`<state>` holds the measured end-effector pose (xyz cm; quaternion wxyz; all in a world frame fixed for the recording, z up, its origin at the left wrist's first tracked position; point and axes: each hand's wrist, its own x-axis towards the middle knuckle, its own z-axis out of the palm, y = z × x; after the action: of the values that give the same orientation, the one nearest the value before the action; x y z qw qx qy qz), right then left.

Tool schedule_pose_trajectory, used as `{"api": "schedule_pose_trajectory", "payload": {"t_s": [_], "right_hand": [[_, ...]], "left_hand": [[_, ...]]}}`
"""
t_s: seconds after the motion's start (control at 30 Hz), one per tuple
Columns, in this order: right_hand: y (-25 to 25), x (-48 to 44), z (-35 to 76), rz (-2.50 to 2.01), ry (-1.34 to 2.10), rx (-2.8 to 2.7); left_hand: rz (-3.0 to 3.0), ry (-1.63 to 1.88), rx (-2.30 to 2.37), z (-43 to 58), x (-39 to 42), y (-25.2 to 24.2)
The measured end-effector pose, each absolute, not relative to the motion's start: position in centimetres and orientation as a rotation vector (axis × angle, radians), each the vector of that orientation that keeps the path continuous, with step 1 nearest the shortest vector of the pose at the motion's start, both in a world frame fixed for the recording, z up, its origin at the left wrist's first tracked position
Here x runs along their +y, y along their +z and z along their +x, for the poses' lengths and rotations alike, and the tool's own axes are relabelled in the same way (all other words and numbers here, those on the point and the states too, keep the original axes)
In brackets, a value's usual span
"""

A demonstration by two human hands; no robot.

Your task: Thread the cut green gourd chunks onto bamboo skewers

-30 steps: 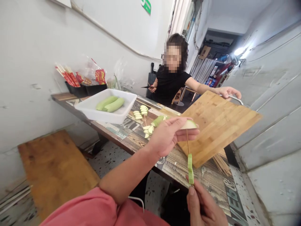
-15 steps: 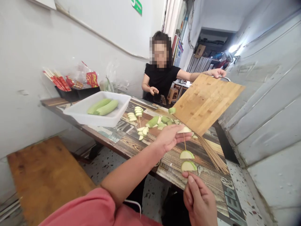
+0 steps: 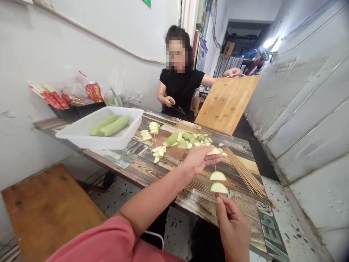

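My right hand [image 3: 233, 223] pinches the lower end of a thin wooden skewer [image 3: 215, 164], which points up and away over the table. Two half-round zucchini slices [image 3: 218, 188] are threaded low on it, just above my fingers, with a small gap between them. At the far tip my left hand [image 3: 198, 160] grips another zucchini slice [image 3: 214, 151] between thumb and fingers. Whether the tip has pierced that slice I cannot tell. Beyond my left hand lies a pile of cut zucchini [image 3: 188, 140]. Loaded skewers of slices [image 3: 154, 128] rest to its left.
A bundle of bare skewers [image 3: 242, 171] lies on the right of the patterned table [image 3: 163, 182]. At left stands a white tub [image 3: 71, 140] holding whole zucchini. Across the table a person [image 3: 177, 87] holds a tilted wooden cutting board [image 3: 229, 103] and a knife [image 3: 178, 108].
The co-worker's cutting board has swung away from the pile toward the back, and a piece near its edge has dropped from it. My hands keep their holds, and the view has shifted slightly.
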<state>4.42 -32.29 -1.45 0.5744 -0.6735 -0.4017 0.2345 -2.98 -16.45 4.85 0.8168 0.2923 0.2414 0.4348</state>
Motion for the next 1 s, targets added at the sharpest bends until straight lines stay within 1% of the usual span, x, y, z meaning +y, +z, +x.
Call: {"api": "schedule_pose_trajectory", "payload": {"t_s": [0.1,0.17,0.3,0.37,0.43,0.57,0.7,0.8,1.0], "right_hand": [[-1.7,-32.4,4.8,-1.579,0.494,-0.967],[-1.9,-32.4,4.7,-1.534,0.619,-0.904],[-2.3,-32.3,4.2,-1.317,0.993,-0.681],[-2.4,-32.2,4.1,-1.238,1.076,-0.608],[-2.6,-32.1,4.1,-1.227,1.082,-0.586],[-2.9,-31.9,4.6,-1.371,0.925,-0.681],[-3.0,-31.8,5.0,-1.565,0.637,-0.876],[-2.9,-31.7,5.0,-1.613,0.455,-1.015],[-4.1,-31.5,5.3,-1.658,0.224,-1.168]], "left_hand": [[0.63,0.916,0.525,-2.6,-16.6,4.9],[0.63,0.903,0.537,-2.4,-16.7,5.0],[0.629,0.874,0.546,-2.2,-16.7,4.7],[0.629,0.869,0.542,-2.1,-16.7,4.5],[0.624,0.873,0.548,-2.1,-16.6,4.3],[0.637,0.893,0.571,-2.2,-16.6,4.2],[0.656,0.911,0.589,-2.2,-16.6,3.9],[0.662,0.919,0.6,-2.1,-16.6,3.7],[0.681,0.912,0.635,-2.1,-16.7,3.7]]}}
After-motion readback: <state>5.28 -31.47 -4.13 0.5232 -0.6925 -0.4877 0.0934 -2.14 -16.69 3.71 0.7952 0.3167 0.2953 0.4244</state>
